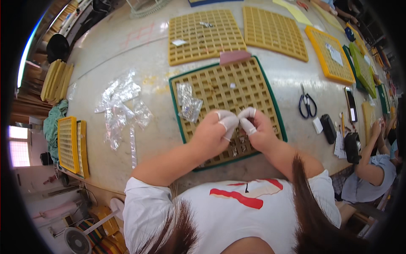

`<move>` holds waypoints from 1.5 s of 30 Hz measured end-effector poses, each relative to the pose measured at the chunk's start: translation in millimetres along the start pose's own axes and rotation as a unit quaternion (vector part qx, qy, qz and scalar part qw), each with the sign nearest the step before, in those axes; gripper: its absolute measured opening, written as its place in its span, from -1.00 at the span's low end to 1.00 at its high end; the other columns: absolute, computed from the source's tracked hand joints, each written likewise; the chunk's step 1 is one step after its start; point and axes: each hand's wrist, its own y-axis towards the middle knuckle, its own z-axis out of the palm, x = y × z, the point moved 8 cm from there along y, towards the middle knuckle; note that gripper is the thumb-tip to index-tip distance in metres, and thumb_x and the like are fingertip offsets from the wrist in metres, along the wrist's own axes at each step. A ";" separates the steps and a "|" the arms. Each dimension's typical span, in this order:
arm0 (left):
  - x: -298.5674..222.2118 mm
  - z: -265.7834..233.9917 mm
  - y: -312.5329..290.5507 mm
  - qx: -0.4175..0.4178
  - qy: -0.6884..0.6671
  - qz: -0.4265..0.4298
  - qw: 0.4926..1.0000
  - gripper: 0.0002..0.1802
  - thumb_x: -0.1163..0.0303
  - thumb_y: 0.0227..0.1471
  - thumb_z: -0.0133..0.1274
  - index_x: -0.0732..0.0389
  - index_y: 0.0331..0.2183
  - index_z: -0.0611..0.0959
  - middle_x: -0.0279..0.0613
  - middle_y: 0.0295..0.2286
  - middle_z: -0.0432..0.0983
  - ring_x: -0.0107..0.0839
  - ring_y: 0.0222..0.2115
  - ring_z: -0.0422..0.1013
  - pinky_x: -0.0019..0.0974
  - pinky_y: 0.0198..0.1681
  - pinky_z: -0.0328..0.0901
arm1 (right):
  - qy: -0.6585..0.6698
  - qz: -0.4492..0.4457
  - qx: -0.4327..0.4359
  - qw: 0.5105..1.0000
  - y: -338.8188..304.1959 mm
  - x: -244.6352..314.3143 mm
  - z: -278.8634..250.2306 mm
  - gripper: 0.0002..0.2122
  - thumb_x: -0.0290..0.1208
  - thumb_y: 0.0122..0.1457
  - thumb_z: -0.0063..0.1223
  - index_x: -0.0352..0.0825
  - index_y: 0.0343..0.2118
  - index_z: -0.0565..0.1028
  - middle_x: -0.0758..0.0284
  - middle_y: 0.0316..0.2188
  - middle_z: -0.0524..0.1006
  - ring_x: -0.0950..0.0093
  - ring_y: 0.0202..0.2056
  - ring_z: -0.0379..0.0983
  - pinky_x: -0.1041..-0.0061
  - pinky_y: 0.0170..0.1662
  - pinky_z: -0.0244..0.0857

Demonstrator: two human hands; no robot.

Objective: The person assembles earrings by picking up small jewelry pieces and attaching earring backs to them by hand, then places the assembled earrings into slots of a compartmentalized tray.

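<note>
My left hand [214, 132] and my right hand [261, 130] meet over a green-rimmed grid tray [274, 99]. White finger cots cover several of my fingertips. Both hands are closed in a pinch, fingertips nearly touching; whatever lies between them is too small or too hidden to make out. Below my hands, small shiny pieces [235, 149] sit in some of the tray's square compartments. Clear plastic bags [188, 103] lie on the tray's left part. A small white piece [232, 85] rests farther back on the grid, and a pink slip [234, 57] lies across the tray's far edge.
Clear bags [120, 106] lie left of the tray. Two tan grid trays [275, 31] are beyond it. To the right are dark-handled scissors [307, 106], a black case [327, 129], a phone [351, 106] and a yellow tray [330, 55]. Another person [370, 178] sits at the right.
</note>
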 end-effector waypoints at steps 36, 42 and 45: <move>75.2 -75.5 15.8 0.022 0.392 -0.182 0.901 -0.53 0.33 -0.07 0.30 0.13 -0.05 0.65 -0.10 -0.15 0.51 -0.03 -0.02 0.34 0.04 0.13 0.11 | 0.023 -0.042 0.032 0.998 11.9 11.3 7.2 -0.90 -0.63 0.29 -0.11 -0.28 -0.27 0.43 0.54 -0.46 0.38 0.75 -0.45 0.23 0.69 -0.35 0.18; 14.5 -10.4 1.7 0.078 -0.053 -0.197 0.976 -0.57 0.45 0.06 0.22 0.19 0.01 0.62 -0.14 -0.28 0.60 -0.33 -0.36 0.52 -0.29 -0.22 0.42 | 0.022 -0.023 0.001 0.999 8.9 1.6 0.5 -0.92 -0.60 0.29 -0.07 -0.30 -0.23 0.45 0.52 -0.42 0.42 0.75 -0.40 0.28 0.67 -0.32 0.21; 12.6 -3.2 -17.1 0.061 -0.123 -0.299 0.944 -0.61 0.50 0.09 0.21 0.24 -0.01 0.62 -0.21 -0.33 0.62 -0.50 -0.35 0.52 -0.38 -0.24 0.43 | -0.029 -0.035 0.010 0.999 12.3 1.5 2.0 -0.95 -0.57 0.30 -0.05 -0.28 -0.25 0.45 0.52 -0.39 0.42 0.74 -0.40 0.30 0.68 -0.33 0.25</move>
